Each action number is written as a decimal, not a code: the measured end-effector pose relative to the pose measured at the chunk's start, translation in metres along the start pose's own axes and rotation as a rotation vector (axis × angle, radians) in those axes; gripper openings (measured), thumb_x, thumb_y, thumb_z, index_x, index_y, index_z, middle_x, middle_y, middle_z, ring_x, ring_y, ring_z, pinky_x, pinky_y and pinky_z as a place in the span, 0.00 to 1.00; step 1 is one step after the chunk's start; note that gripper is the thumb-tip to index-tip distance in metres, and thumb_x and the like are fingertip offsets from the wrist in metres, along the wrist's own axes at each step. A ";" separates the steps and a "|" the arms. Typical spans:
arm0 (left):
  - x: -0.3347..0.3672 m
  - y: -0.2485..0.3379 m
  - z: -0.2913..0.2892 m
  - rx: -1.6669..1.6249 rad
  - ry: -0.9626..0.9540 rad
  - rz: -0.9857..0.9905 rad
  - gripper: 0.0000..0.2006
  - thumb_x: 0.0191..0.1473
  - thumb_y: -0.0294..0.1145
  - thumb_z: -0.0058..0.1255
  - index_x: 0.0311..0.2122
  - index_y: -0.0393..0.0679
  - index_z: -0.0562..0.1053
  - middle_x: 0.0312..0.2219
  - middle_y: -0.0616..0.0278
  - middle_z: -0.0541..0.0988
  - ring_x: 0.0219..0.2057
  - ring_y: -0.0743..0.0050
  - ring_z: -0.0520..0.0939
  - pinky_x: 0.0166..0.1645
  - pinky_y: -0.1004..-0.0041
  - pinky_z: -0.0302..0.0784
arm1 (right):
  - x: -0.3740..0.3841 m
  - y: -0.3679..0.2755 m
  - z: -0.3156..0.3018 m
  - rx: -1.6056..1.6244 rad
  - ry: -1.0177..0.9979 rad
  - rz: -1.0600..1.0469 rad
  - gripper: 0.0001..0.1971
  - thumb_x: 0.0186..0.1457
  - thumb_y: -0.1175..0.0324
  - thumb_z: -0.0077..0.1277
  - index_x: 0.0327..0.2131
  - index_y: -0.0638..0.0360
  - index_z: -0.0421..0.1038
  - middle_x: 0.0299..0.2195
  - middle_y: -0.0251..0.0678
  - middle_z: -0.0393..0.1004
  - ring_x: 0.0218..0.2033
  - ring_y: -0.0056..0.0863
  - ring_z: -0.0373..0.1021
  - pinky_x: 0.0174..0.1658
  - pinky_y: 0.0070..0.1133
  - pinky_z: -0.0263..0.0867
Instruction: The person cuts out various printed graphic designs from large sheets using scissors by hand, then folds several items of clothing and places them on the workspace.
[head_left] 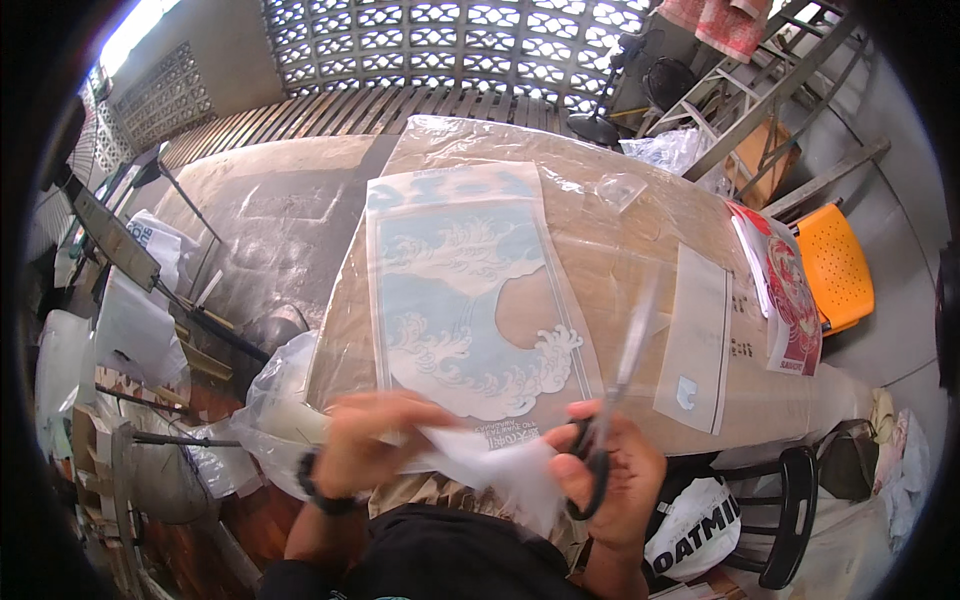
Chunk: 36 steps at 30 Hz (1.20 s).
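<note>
Patterned block wall [450,50] let daylight into the room, above a broad desk [600,240] covered in brown sheeting and glossy clear plastic. At the near edge of the desk, the right hand [620,470] gripped a pair of scissors [622,375], its fingers about the black handles and the blades pointing up and away; they were too blurred to tell whether they stood apart or together. The left hand [375,450], with a black watch [328,490] on its wrist, held one end of a crumpled white sheet [490,465], which stretched across in front of the body to the right hand. Both the sheet and the left fingers were smeared, so the exact grip could not be made out. Just beyond the hands, a large pale blue and white wave print [450,300] lay flat on the desk. To its right was a narrow pale sheet [697,340] with a small light blue patch, and farther right a red and white print [793,300] lay at the edge. Toward the far side sat a clear plastic piece [620,190]. Past the desk, an orange chair [835,262] stood on the right, with a ladder [790,90] and a dark fan [668,82] behind
</note>
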<state>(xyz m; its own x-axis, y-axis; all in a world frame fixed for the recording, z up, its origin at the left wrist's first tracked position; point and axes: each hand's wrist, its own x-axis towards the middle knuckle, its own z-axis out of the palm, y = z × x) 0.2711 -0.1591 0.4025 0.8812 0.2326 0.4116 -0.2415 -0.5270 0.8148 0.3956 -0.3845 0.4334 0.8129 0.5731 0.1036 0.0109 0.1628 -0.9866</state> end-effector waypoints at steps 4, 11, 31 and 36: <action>-0.058 -0.062 -0.074 0.141 0.936 -0.238 0.07 0.62 0.28 0.51 0.37 0.36 0.79 0.29 0.65 0.82 0.27 0.82 0.79 0.32 0.77 0.73 | 0.001 0.015 -0.039 -0.379 0.199 -0.101 0.24 0.51 0.72 0.67 0.51 0.62 0.72 0.33 0.37 0.82 0.32 0.20 0.76 0.37 0.20 0.70; -0.296 -0.325 -0.079 1.043 0.587 -0.891 0.17 0.59 0.32 0.56 0.50 0.34 0.75 0.46 0.40 0.80 0.45 0.44 0.81 0.51 0.59 0.74 | 0.018 0.027 -0.039 -1.084 -0.289 -0.195 0.27 0.45 0.66 0.68 0.51 0.51 0.74 0.42 0.34 0.81 0.42 0.32 0.76 0.51 0.29 0.63; 0.008 0.036 -0.062 0.497 -0.103 0.310 0.12 0.56 0.33 0.53 0.39 0.38 0.82 0.33 0.55 0.86 0.34 0.59 0.88 0.45 0.66 0.82 | -0.021 0.029 -0.099 -0.231 0.352 -0.164 0.26 0.52 0.77 0.63 0.55 0.68 0.68 0.37 0.45 0.80 0.35 0.26 0.78 0.40 0.21 0.74; 0.161 0.037 -0.129 0.395 0.499 0.227 0.12 0.62 0.29 0.54 0.49 0.40 0.79 0.31 0.61 0.85 0.23 0.89 0.74 0.28 0.81 0.71 | -0.023 0.027 -0.109 -0.125 0.419 -0.245 0.26 0.57 0.66 0.61 0.55 0.68 0.66 0.33 0.42 0.78 0.31 0.27 0.76 0.37 0.22 0.73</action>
<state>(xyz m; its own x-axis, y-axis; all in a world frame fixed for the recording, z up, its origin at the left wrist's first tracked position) 0.3519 -0.0356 0.5513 0.5104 0.3803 0.7713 -0.1479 -0.8447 0.5144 0.4403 -0.4809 0.3907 0.9415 0.1537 0.3000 0.2798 0.1396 -0.9498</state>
